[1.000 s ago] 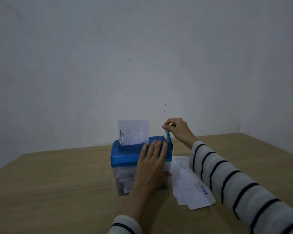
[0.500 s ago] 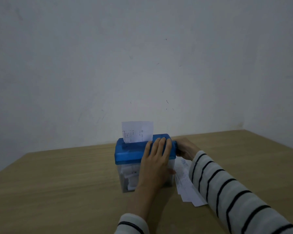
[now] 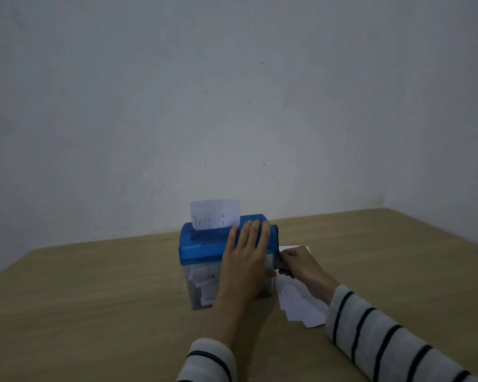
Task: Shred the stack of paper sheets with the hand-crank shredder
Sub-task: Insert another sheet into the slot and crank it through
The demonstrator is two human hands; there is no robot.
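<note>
Shredder (image 3: 204, 244) stands mid-table, blue lid on a clear bin (image 3: 202, 285) already part full of white shreds. One sheet (image 3: 215, 215) stands upright in the slot, printed side facing the camera, roughly its upper part showing above the lid, so a good length is not yet cut. Crank (image 3: 278, 255) hangs at the shredder's right side, arm pointing down, handle low beside the bin.

Left hand (image 3: 246, 260) lies flat over the lid's right end, fingers straight and together, pressing down to steady the unit; palm drapes over the front of the bin. Right hand (image 3: 298, 264) is curled around the crank handle at the bottom of its turn. Hands are close, nearly touching at the lid corner.

Stack of remaining sheets (image 3: 298, 307) lies flat on the table (image 3: 94, 299) just right of the bin, partly under the right wrist, fanned a bit. Exact count not readable.

Step in hand, by my read: cranking one sheet through, mid-feed. Task looks partway, with shreds in the bin and several sheets waiting.

Next move likely calls for carrying the handle up from the bottom and over, left hand holding firm so the light bin doesn't tip or slide. Once the sheet is swallowed, pick the next off the stack and seat it square in the slot. Risk: wrist dragging the stack.
</note>
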